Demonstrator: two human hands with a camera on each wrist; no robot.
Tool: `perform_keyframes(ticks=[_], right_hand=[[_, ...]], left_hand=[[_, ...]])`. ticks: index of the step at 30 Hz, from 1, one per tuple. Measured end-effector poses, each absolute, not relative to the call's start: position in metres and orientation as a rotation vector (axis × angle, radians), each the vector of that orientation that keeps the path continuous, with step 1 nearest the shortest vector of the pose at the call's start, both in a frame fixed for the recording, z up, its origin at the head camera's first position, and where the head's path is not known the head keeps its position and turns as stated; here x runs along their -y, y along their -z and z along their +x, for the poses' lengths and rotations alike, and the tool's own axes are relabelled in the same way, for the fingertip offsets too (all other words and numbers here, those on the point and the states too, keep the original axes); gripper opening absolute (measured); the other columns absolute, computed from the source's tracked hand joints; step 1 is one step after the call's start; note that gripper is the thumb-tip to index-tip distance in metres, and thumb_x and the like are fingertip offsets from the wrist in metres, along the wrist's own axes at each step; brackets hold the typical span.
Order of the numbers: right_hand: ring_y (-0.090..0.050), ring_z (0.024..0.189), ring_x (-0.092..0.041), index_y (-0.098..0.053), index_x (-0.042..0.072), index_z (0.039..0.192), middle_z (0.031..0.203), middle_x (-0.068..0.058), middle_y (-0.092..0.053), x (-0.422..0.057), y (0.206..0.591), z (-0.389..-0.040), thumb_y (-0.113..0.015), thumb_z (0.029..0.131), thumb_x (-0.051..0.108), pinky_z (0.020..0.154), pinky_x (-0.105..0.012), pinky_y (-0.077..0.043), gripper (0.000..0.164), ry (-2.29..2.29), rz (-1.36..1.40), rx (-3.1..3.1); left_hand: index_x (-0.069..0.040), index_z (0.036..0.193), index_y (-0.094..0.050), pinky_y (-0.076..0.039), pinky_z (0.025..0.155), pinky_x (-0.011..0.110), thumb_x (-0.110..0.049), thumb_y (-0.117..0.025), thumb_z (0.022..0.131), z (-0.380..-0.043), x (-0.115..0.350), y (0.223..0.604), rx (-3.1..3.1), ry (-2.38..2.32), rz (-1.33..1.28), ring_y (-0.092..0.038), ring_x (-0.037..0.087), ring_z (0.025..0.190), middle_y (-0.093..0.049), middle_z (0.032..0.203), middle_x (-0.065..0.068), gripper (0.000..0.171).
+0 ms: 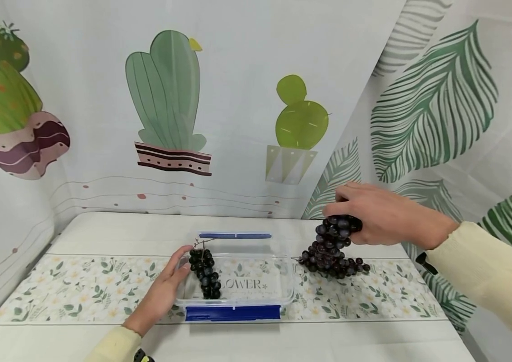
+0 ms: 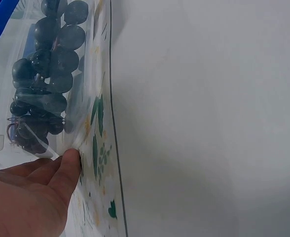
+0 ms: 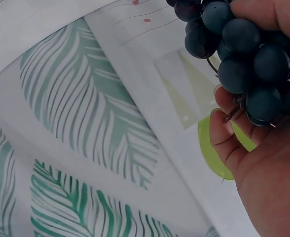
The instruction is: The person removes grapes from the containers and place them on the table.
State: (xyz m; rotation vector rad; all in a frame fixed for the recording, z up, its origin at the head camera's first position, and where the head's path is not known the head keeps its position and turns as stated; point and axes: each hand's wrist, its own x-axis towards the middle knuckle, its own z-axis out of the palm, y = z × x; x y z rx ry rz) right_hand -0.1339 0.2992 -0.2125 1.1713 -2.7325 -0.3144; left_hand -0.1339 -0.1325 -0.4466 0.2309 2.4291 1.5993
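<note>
My right hand (image 1: 375, 213) grips the upper end of a bunch of dark grapes (image 1: 333, 236) that hangs to the right of the container. Lower down, dark grapes spread out close over the flowered band, overlapping the held bunch in the head view. The right wrist view shows fingers and thumb round the held grapes (image 3: 241, 34). My left hand (image 1: 165, 284) touches the left side of a clear plastic container (image 1: 285, 281), its fingers straight along the outer wall. Inside, at the left, lies another bunch of dark grapes (image 1: 206, 274), its bare stem toward the back.
Blue clip flaps (image 1: 233, 312) run along the container's front and back sides. It stands on a white table cover (image 1: 115, 231) with a flowered band. Behind hang a cactus-print curtain (image 1: 238, 100) and, at the right, a leaf-print cloth (image 1: 432, 110).
</note>
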Motion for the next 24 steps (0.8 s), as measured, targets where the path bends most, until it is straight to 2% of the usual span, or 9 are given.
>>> perform_keyframes(ticks=[10, 20, 24], right_hand=[[-0.041, 0.081, -0.007, -0.069, 0.034, 0.115, 0.090, 0.012, -0.049, -0.318, 0.218, -0.129, -0.093, 0.063, 0.013, 0.070, -0.028, -0.036, 0.060, 0.364, 1.168, 2.746], [-0.035, 0.079, -0.009, -0.067, 0.036, 0.115, 0.088, 0.013, -0.045, -0.338, 0.230, -0.124, -0.092, 0.066, 0.014, 0.074, -0.033, -0.036, 0.059, 0.460, 1.106, 2.824], [-0.037, 0.081, -0.011, -0.067, 0.036, 0.116, 0.089, 0.012, -0.046, -0.344, 0.234, -0.122, -0.092, 0.066, 0.014, 0.080, -0.042, -0.044, 0.059, 0.475, 1.069, 2.840]], left_hand=[[-0.033, 0.166, -0.018, -0.022, 0.125, 0.071, -0.041, -0.029, 0.116, -0.133, 0.132, 0.445, -2.441, -1.579, 0.215, -0.020, 0.047, 0.159, -0.018, 0.174, 0.020, 0.051], [-0.032, 0.166, -0.018, -0.020, 0.126, 0.071, -0.041, -0.029, 0.116, -0.134, 0.132, 0.447, -2.436, -1.588, 0.217, -0.019, 0.047, 0.160, -0.018, 0.174, 0.021, 0.052], [-0.032, 0.166, -0.018, -0.020, 0.126, 0.071, -0.041, -0.029, 0.116, -0.134, 0.132, 0.447, -2.434, -1.591, 0.216, -0.019, 0.047, 0.160, -0.018, 0.174, 0.021, 0.051]])
